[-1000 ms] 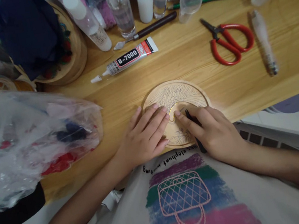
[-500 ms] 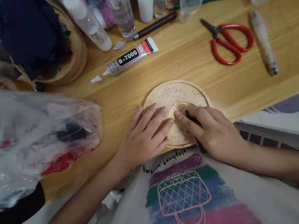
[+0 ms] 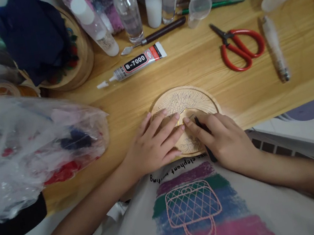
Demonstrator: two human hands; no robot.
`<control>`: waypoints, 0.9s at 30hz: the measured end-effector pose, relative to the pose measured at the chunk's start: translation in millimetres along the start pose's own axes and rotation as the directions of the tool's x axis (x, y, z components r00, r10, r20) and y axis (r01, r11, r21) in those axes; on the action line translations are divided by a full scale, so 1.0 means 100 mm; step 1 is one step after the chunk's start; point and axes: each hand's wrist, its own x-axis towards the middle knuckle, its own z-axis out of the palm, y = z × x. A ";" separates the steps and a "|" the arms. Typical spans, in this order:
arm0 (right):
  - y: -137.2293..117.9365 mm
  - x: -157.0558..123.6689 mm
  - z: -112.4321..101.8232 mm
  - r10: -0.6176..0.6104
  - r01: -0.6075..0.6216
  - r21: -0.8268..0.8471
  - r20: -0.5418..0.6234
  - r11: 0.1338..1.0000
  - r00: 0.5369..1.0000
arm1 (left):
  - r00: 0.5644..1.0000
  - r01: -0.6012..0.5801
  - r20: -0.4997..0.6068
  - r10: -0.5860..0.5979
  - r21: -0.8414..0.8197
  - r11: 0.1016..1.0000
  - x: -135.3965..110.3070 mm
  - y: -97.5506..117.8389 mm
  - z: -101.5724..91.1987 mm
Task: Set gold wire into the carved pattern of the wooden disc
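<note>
A round wooden plaque (image 3: pixel 185 95) with a fine line drawing of feathers and waves lies at the table's near edge. My left hand (image 3: pixel 157 141) rests flat on its left part, fingers spread. In my right hand (image 3: pixel 222 134) is a slim black tool, perhaps tweezers (image 3: pixel 211 152), its tip hidden behind the fingers. Thin gold wire (image 3: pixel 179 118) curves on the plaque between both hands, close to my right index finger. Whether the right fingers also pinch the wire cannot be made out.
Beyond the plaque lie a B-7000 glue tube (image 3: pixel 138 62), a dark-handled palette knife (image 3: pixel 160 32) and red-handled scissors (image 3: pixel 242 47). Several bottles (image 3: pixel 128 13) stand at the back. A clear plastic bag (image 3: pixel 28 148) fills the left side, near a round wooden box (image 3: pixel 82 62).
The camera view has shifted slightly, so the things on the table appear a little lower. Both hands stay almost in place on the plaque.
</note>
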 end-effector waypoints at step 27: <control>0.06 -0.11 0.03 0.059 -0.071 0.189 0.066 0.979 0.996 | 0.999 0.035 -0.014 -0.035 0.033 0.999 0.00 0.02 -0.01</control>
